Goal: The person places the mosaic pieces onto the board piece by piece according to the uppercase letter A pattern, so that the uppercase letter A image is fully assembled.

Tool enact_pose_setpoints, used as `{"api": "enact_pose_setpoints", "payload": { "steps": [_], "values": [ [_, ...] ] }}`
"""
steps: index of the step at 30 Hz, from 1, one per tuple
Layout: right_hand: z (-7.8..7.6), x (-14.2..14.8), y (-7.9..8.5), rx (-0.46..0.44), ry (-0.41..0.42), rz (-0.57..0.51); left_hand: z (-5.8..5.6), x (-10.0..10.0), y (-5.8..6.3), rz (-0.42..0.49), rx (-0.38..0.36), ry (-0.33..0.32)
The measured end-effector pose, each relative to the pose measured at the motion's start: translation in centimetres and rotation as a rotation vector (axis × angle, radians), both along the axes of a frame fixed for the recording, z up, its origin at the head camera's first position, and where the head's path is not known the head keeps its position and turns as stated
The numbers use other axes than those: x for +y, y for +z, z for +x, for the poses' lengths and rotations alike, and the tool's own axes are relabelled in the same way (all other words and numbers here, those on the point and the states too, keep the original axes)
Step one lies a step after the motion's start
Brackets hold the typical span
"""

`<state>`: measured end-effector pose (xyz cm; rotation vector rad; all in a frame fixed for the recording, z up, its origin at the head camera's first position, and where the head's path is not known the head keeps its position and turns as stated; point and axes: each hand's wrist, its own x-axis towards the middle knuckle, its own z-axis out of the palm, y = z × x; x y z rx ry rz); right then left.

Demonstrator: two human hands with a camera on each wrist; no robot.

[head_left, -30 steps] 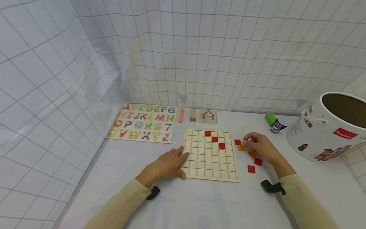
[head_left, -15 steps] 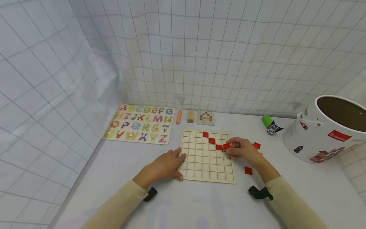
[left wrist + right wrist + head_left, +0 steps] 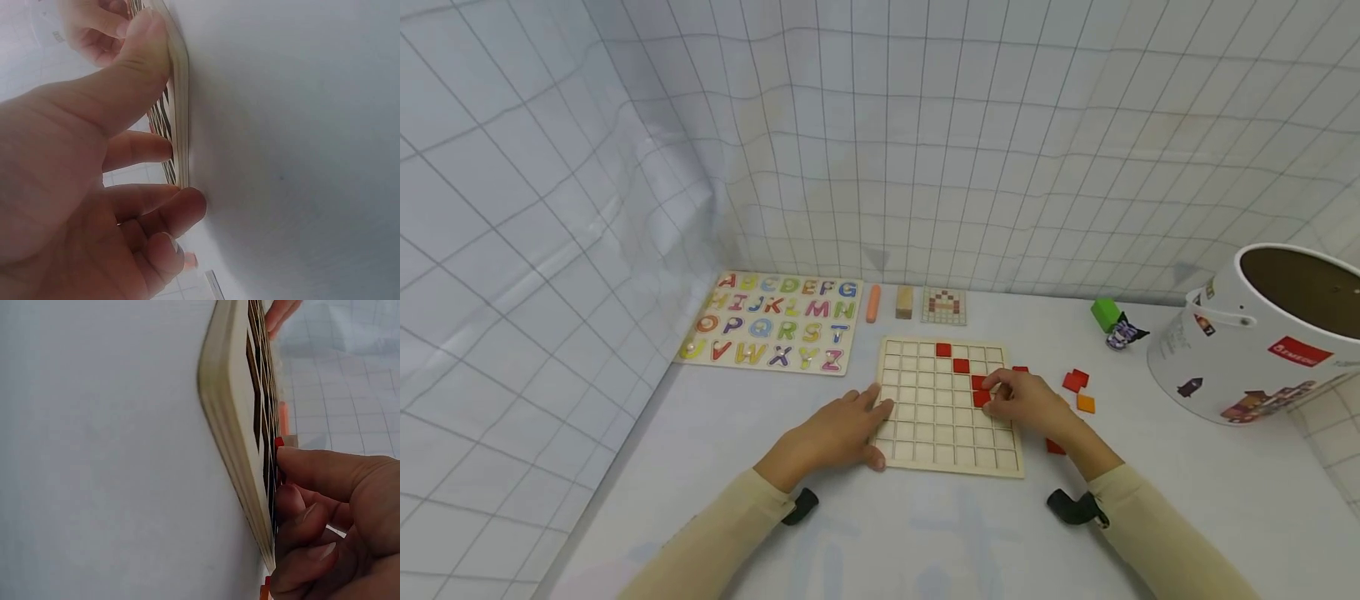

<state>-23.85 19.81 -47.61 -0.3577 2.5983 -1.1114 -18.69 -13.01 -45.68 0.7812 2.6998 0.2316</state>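
Fingertips (image 3: 312, 465) at a red square tile (image 3: 981, 400) on a pale wooden grid board (image 3: 925, 435)

The right hand (image 3: 1033, 404) is nearly closed, thumb and forefinger pinching the tile at a cell toward the board's right side. Just beyond the tile begin three more red square tiles (image 3: 961, 366), set in a diagonal up to the far row. The left hand (image 3: 842, 429) lies loosely spread along the board's left edge, thumb by the near corner, grasping nothing. Right of the board are loose red tiles (image 3: 1073, 382), some partly hidden by the right hand, and an orange square tile (image 3: 1086, 403). Farther out stand a printed pattern card (image 3: 944, 317), a colourful wooden alphabet board (image 3: 825, 333), a green block (image 3: 1105, 315) and a white sticker-covered bucket (image 3: 1195, 362).
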Motion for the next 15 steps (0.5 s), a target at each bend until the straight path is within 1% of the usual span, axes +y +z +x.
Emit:
{"api": "enact_pose_setpoints", "payload": {
  "steps": [2, 4, 10, 12, 15],
  "values": [
    [0.0, -0.2, 0.1, 0.035, 0.006, 0.034, -0.1, 0.0, 0.1, -0.001, 0.000, -0.001],
    [0.0, -0.4, 0.2, 0.051, -0.003, 0.049, -0.2, 0.0, 0.1, -0.002, 0.001, 0.000],
    [0.1, -0.4, 0.0, 0.052, 0.003, 0.067, -0.1, -0.1, -0.1, 0.007, -0.005, 0.001],
    [0.1, 0.1, 0.2, 0.057, 0.010, 0.048, 0.0, -0.1, -0.1, 0.008, -0.001, -0.003],
    [0.0, 1.6, 0.9, 0.062, -0.004, 0.005, -0.1, -0.1, -0.1, 0.011, 0.012, -0.009]
  ]
}}
